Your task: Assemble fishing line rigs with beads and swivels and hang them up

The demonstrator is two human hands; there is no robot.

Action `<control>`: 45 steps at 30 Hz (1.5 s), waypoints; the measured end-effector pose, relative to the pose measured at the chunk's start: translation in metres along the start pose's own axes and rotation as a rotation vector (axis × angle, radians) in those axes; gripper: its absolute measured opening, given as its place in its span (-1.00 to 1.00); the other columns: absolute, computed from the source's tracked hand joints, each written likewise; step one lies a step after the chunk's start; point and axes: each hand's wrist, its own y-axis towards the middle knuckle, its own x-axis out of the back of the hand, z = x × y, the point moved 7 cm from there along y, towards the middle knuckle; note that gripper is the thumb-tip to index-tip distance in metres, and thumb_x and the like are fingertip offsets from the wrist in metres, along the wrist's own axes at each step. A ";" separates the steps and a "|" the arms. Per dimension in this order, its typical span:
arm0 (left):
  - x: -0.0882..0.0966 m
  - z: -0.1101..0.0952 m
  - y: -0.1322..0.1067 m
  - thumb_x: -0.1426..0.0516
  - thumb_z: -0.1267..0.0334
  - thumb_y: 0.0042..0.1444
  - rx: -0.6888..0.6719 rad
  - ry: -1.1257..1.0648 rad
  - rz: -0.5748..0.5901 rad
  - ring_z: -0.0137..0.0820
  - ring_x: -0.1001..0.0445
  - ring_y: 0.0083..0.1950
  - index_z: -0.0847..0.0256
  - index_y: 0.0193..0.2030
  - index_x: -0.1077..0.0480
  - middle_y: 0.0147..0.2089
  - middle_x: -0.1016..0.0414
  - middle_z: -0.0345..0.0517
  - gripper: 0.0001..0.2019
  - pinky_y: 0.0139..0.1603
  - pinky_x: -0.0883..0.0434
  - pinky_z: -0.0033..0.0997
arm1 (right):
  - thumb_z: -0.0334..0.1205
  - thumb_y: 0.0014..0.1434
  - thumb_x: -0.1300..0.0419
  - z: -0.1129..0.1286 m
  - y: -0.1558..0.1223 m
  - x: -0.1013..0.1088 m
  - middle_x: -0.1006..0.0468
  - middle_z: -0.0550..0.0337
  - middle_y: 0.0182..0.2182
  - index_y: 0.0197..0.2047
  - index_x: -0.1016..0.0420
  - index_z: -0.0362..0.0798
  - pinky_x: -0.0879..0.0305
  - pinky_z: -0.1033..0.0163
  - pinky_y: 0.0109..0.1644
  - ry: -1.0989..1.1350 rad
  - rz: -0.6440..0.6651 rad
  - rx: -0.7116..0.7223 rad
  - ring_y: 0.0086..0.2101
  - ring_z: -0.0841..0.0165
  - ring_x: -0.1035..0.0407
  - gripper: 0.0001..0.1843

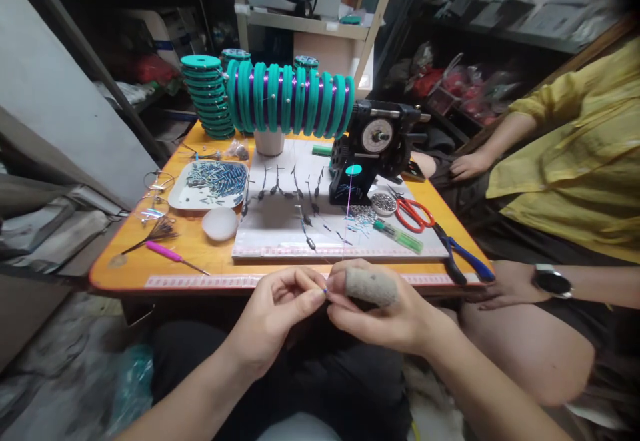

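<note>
My left hand (283, 311) and my right hand (383, 304) meet just off the table's front edge, both closed in a pinch. A tiny blue piece (325, 290) shows at my left thumb and index fingertips, with the right fingertips close against it. A grey cloth wrap covers one finger of my right hand. A thin purple line (349, 204) runs from a teal disc (353, 170) on the black winding machine (377, 141) down to my hands. Teal foam spools (290, 101) wound with purple line sit in a row on the machine's shaft.
Across the white board (275, 228) lie several dark small rigs (306, 221). A tray of blue pieces (215, 181), white bowl (220, 224), pink-handled tool (165, 251), red scissors (414, 214) and blue-handled pliers (470, 260) surround them. A person in yellow (575, 161) sits at right.
</note>
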 end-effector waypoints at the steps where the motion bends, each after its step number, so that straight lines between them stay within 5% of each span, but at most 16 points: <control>1: 0.000 0.003 0.001 -0.32 0.22 0.11 0.035 -0.063 0.003 -0.44 -0.44 -0.23 0.28 -0.45 -0.40 -0.24 -0.49 -0.06 -0.76 -0.18 -0.37 -0.47 | -0.37 0.23 -0.20 -0.002 -0.001 -0.001 -0.49 0.28 -0.46 -0.24 -0.41 0.00 -0.42 0.35 -0.41 0.018 -0.018 -0.043 -0.49 0.44 -0.41 -0.93; 6: 0.001 -0.001 0.005 -0.27 0.23 0.16 -0.064 0.087 0.023 -0.41 -0.44 -0.19 0.26 -0.44 -0.39 -0.20 -0.45 -0.05 -0.78 -0.14 -0.39 -0.45 | -0.28 0.24 -0.28 -0.004 -0.001 0.001 -0.56 0.23 -0.38 -0.19 -0.48 -0.02 -0.41 0.33 -0.41 0.110 -0.032 -0.115 -0.47 0.44 -0.43 -0.93; 9: 0.000 -0.025 -0.002 -0.19 0.37 0.21 -0.451 0.569 -0.059 -0.37 -0.45 -0.14 0.25 -0.40 -0.41 -0.18 -0.39 -0.03 -0.86 -0.16 -0.43 -0.41 | -0.30 0.25 -0.28 0.000 0.002 0.011 -0.52 0.24 -0.37 -0.17 -0.53 0.00 -0.40 0.34 -0.39 0.065 -0.108 -0.079 -0.41 0.42 -0.44 -0.93; 13: -0.024 -0.046 -0.031 -0.17 0.59 0.15 -1.090 1.192 -0.172 -0.41 -0.48 -0.21 0.25 -0.23 -0.44 -0.23 -0.47 -0.07 -0.83 -0.10 -0.42 -0.41 | -0.39 0.30 -0.20 0.008 0.015 0.022 -0.48 0.16 -0.33 -0.24 -0.58 -0.02 -0.41 0.33 -0.34 -0.041 -0.285 -0.001 -0.38 0.43 -0.43 -0.85; 16: -0.036 -0.043 -0.037 -0.14 0.62 0.17 -1.241 1.366 -0.081 -0.43 -0.56 -0.19 0.27 -0.14 -0.44 -0.18 -0.61 -0.04 -0.79 -0.02 -0.37 -0.38 | -0.40 0.28 -0.23 0.003 0.024 0.019 -0.49 0.19 -0.37 -0.27 -0.57 -0.03 -0.39 0.34 -0.35 -0.078 -0.324 -0.077 -0.39 0.43 -0.41 -0.88; 19: -0.029 -0.042 -0.029 -0.12 0.60 0.18 -1.053 1.219 -0.047 -0.40 -0.57 -0.17 0.24 -0.18 -0.41 -0.16 -0.62 -0.03 -0.81 -0.03 -0.37 -0.34 | -0.43 0.25 -0.24 0.002 0.021 0.018 -0.52 0.19 -0.37 -0.22 -0.52 -0.02 -0.39 0.33 -0.37 -0.151 -0.350 -0.032 -0.40 0.41 -0.39 -0.89; 22: -0.006 -0.032 -0.011 -0.15 0.44 0.22 -0.584 0.740 -0.068 -0.36 -0.52 -0.15 0.22 -0.34 -0.39 -0.19 -0.54 -0.03 -0.88 -0.12 -0.42 -0.38 | -0.52 0.22 -0.15 0.004 0.008 0.018 -0.55 0.10 -0.25 -0.06 -0.40 -0.03 -0.45 0.27 -0.30 -0.122 -0.312 0.101 -0.34 0.37 -0.45 -0.73; 26: 0.001 -0.001 0.000 -0.27 0.23 0.16 -0.061 0.104 -0.009 -0.40 -0.45 -0.17 0.25 -0.42 -0.41 -0.20 -0.49 -0.05 -0.80 -0.13 -0.38 -0.43 | -0.52 0.14 -0.13 0.006 -0.004 0.005 -0.53 0.14 -0.28 -0.21 -0.38 0.00 -0.47 0.26 -0.27 -0.029 -0.096 0.221 -0.32 0.37 -0.48 -0.78; 32: -0.003 0.007 0.002 -0.33 0.20 0.09 0.080 -0.131 0.027 -0.47 -0.35 -0.26 0.27 -0.46 -0.40 -0.26 -0.41 -0.10 -0.75 -0.24 -0.30 -0.52 | -0.29 0.22 -0.28 -0.009 -0.006 -0.002 -0.56 0.26 -0.44 -0.24 -0.49 0.02 -0.47 0.31 -0.38 0.081 -0.097 -0.090 -0.48 0.42 -0.44 -0.96; 36: 0.001 -0.010 0.003 -0.24 0.27 0.18 -0.225 0.273 0.018 -0.39 -0.40 -0.18 0.25 -0.43 -0.41 -0.17 -0.35 -0.04 -0.81 -0.15 -0.39 -0.41 | -0.25 0.18 -0.35 -0.007 -0.004 0.004 -0.53 0.27 -0.45 -0.20 -0.55 -0.01 -0.44 0.32 -0.43 0.164 -0.100 -0.155 -0.48 0.41 -0.43 -0.89; 42: -0.025 -0.045 -0.032 -0.17 0.60 0.15 -1.131 1.226 -0.133 -0.44 -0.46 -0.24 0.26 -0.22 -0.44 -0.23 -0.43 -0.08 -0.82 -0.11 -0.39 -0.41 | -0.38 0.27 -0.24 0.005 0.013 0.022 -0.47 0.16 -0.33 -0.29 -0.60 -0.03 -0.43 0.32 -0.33 0.038 -0.305 -0.039 -0.35 0.42 -0.43 -0.86; 45: -0.037 -0.041 -0.038 -0.15 0.61 0.18 -1.281 1.413 -0.058 -0.44 -0.56 -0.21 0.31 -0.17 -0.45 -0.19 -0.59 -0.01 -0.83 -0.02 -0.35 -0.38 | -0.41 0.24 -0.27 0.001 0.020 0.020 -0.50 0.15 -0.33 -0.29 -0.59 -0.03 -0.36 0.31 -0.39 -0.088 -0.346 -0.080 -0.38 0.41 -0.37 -0.88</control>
